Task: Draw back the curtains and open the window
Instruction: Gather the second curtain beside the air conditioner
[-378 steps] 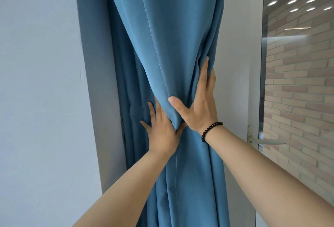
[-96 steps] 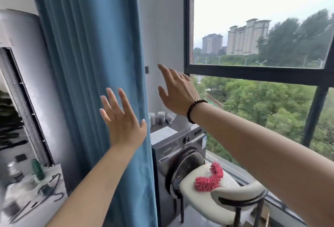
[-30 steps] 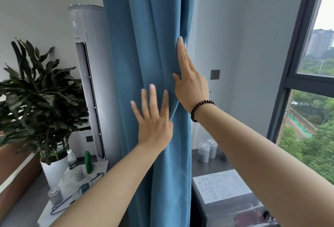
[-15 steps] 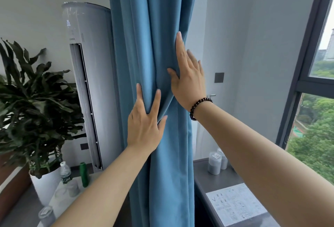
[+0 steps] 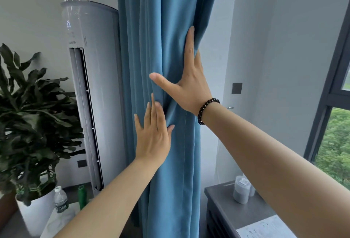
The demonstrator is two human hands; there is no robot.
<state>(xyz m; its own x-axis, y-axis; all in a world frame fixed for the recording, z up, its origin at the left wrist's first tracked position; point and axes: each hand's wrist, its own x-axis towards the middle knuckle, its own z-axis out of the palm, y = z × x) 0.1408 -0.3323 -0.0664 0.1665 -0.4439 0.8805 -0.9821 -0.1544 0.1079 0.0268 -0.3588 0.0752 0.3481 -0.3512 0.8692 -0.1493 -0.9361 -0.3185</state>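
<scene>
Head view, looking at a room corner. Grey wall [image 5: 284, 48] fills the right and back. Blue curtain [image 5: 166, 20] hangs bunched into a narrow column of folds down the centre, gathered against the wall beside the tower air conditioner [image 5: 91, 86], which stands upright just left of it. Window [image 5: 337, 124] at far right edge, dark frame, green trees beyond the glass; well apart from the curtain, and I cannot tell whether it is open or closed. Large potted plant [image 5: 28, 114] at left in a white pot.

My right hand [image 5: 187, 86] lies flat on the curtain's right side, fingers straight and pointing up, thumb spread wide to the left, palm pressing the folds; nothing clasped. My left hand [image 5: 153, 137] sits lower and just left, also flat on the fabric, fingers together and extended, its fingertips almost under the right thumb; no fold pinched.

Grey cabinet top [image 5: 227, 205] lower right, with white containers [image 5: 241, 190] on it and a printed sheet [image 5: 265, 228] near its front. Clear water bottle [image 5: 61, 200] and green bottle [image 5: 81, 196] lower left. Black bead bracelet [image 5: 205, 109] on my right wrist. Dark wall switch [image 5: 237, 88]
</scene>
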